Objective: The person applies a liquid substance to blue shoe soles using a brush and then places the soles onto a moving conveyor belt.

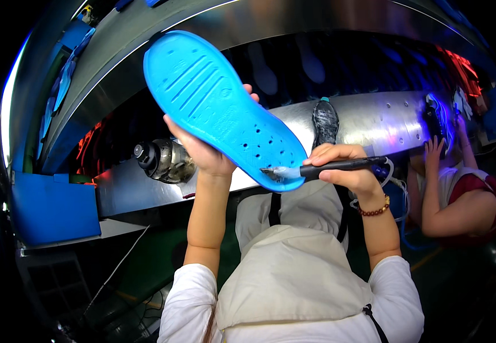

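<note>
A bright blue shoe sole (pixel 202 86) is held up tilted in front of me, its ribbed, holed face toward me. My left hand (pixel 205 150) grips it from behind at the middle, with fingertips showing past its far edge. In my right hand (pixel 342 167) is a brush (pixel 339 166) with a dark handle and pale bristles with a dark tip. The bristles touch the sole's near right end, just inside the rim. Left of my left hand, a dark, stained bottle (pixel 167 161) with a black cap lies or leans on the metal bench.
A metal bench (pixel 368 123) runs across ahead, with a dark shoe-shaped piece (pixel 325 123) on it. Behind it, several soles (pixel 312 63) lie in shadow. A co-worker (pixel 459 200) sits at the right. A blue box (pixel 53 208) stands at the left; pale cables (pixel 399 188) hang near my right wrist.
</note>
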{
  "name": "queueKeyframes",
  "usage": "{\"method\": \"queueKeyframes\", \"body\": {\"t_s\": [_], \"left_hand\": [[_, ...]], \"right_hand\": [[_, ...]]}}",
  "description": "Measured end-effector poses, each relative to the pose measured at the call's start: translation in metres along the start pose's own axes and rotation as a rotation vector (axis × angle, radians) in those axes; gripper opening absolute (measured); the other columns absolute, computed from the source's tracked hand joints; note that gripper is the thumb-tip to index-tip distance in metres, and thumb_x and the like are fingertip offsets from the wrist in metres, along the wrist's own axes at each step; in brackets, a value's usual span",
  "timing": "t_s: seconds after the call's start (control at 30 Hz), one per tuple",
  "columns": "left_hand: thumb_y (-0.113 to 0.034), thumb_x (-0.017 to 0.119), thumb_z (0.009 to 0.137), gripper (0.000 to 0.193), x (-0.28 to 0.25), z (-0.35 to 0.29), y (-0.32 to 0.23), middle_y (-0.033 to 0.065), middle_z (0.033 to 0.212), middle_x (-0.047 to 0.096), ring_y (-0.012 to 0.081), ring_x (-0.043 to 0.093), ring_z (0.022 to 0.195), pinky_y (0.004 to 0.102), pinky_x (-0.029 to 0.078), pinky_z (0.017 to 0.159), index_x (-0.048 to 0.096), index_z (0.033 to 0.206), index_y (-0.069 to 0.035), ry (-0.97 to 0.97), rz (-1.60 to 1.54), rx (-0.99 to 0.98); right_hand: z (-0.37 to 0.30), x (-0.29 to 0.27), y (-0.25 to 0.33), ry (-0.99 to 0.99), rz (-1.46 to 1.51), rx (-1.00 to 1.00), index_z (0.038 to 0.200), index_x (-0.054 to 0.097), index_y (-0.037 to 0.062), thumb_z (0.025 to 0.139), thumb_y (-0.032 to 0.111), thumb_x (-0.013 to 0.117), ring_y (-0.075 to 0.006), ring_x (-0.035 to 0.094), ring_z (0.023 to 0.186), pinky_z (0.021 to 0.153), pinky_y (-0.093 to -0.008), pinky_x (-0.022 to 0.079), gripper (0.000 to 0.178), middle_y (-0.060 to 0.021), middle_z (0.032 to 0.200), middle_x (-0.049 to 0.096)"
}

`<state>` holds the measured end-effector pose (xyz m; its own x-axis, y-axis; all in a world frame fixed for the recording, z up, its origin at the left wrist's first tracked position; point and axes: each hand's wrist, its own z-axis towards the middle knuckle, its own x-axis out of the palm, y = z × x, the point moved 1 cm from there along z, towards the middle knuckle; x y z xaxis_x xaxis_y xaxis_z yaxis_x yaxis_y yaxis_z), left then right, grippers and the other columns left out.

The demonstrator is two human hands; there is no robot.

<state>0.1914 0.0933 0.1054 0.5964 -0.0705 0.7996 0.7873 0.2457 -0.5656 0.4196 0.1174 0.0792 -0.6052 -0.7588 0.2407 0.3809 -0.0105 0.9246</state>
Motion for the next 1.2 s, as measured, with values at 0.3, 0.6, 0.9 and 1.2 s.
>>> {"method": "queueKeyframes", "body": {"t_s": [0.3, 0.6, 0.9, 1.2], "left_hand": [[-0.061, 0.033, 0.079, 0.078, -0.012, -0.044, 0.037, 0.0224, 0.126, 0.041, 0.0392, 0.047, 0.109, 0.0534, 0.043, 0.085, 0.026, 0.134, -0.006, -0.107, 0.053, -0.156], [-0.032, 0.049, 0.080, 0.060, -0.014, -0.024, 0.012, 0.0216, 0.116, 0.050, 0.0285, 0.055, 0.100, 0.0384, 0.044, 0.088, 0.034, 0.127, 0.004, 0.128, -0.043, -0.629], [-0.036, 0.051, 0.074, 0.067, 0.000, -0.022, -0.004, 0.0206, 0.120, 0.048, 0.0277, 0.052, 0.103, 0.0335, 0.039, 0.090, 0.038, 0.127, 0.002, -0.044, 0.399, -1.159], [-0.045, 0.054, 0.072, 0.069, 0.006, -0.025, -0.016, 0.0221, 0.117, 0.049, 0.0280, 0.053, 0.100, 0.0340, 0.041, 0.087, 0.044, 0.124, 0.001, -0.040, 0.584, -1.116]], "right_hand": [[-0.005, 0.045, 0.013, -0.083, 0.036, 0.080, 0.092, 0.061, -0.0027, 0.070, -0.001, 0.066, -0.0250, 0.061, 0.091, 0.079, -0.0329, 0.049, 0.023, -0.0199, 0.096, 0.062], [0.014, 0.024, 0.026, 0.263, -0.347, -0.066, 0.088, 0.064, -0.0022, 0.069, -0.001, 0.067, -0.0230, 0.063, 0.086, 0.078, -0.0302, 0.050, 0.019, -0.0150, 0.091, 0.065], [0.023, 0.012, 0.047, 0.520, -0.403, -0.067, 0.090, 0.064, 0.0001, 0.070, 0.001, 0.066, -0.0257, 0.063, 0.087, 0.075, -0.0308, 0.051, 0.019, -0.0158, 0.094, 0.064], [0.026, -0.005, 0.062, 0.600, -0.553, -0.059, 0.090, 0.062, 0.0000, 0.071, 0.001, 0.064, -0.0241, 0.062, 0.088, 0.074, -0.0303, 0.050, 0.020, -0.0116, 0.092, 0.064]]}}
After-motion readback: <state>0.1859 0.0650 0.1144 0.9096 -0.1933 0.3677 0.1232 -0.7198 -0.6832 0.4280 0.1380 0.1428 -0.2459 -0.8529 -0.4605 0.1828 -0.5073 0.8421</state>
